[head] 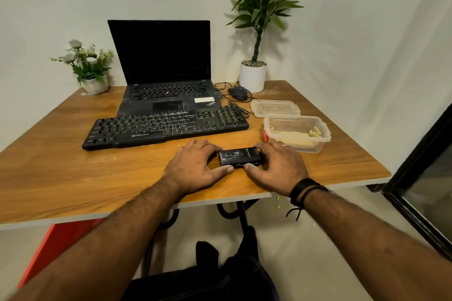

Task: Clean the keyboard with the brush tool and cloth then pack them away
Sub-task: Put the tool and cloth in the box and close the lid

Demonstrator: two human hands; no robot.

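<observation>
Left hand point(195, 166) and right hand point(276, 168) grip black brush tool point(239, 157).

both forearms are reaching forward from the bottom corners, converging toward the middle. the left hand point(195, 167) is lying palm down, fingers curled and thumb stretched inward. the right hand point(277, 168) is mirroring it, thumb pointing toward the left thumb, and dark bands are circling the right wrist.

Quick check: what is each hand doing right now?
Left hand: grips the left end of the small black case on the table.
Right hand: grips the case's right end.
</observation>
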